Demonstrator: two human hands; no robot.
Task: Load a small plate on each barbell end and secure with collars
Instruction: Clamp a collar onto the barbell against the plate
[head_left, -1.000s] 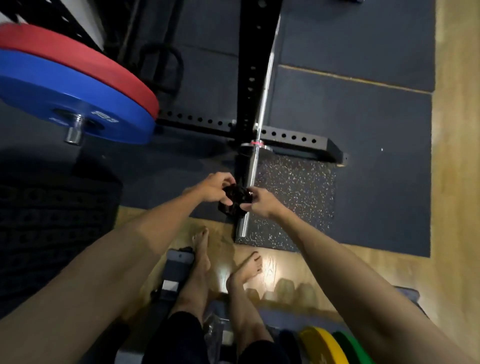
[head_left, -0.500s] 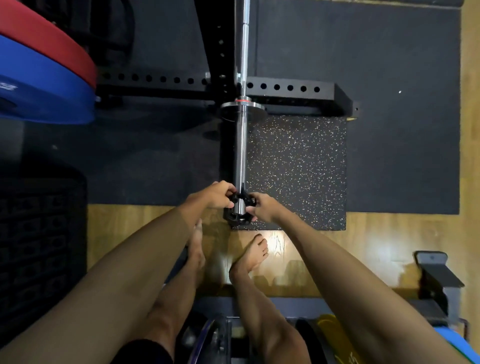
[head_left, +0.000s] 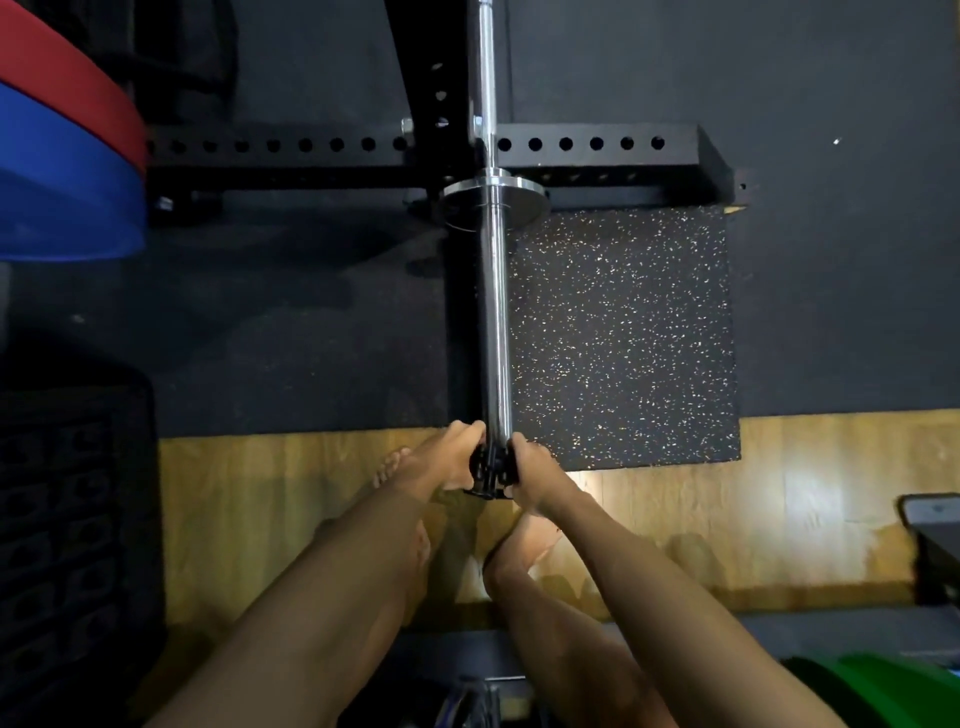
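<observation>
Dark gym matting below; collar (head_left: 489, 470) pinched by left hand (head_left: 441, 462) and right hand (head_left: 535, 475) at sleeve (head_left: 492, 322) tip, probably for alignment.

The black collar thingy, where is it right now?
In the head view, the black plastic collar sits at the near tip of the shiny chrome barbell sleeve, low in the middle, gripped between the left hand and right hand.

Legible text, labels, brands, numbers, signs: none; no readable marking on any surface in the head view
</observation>
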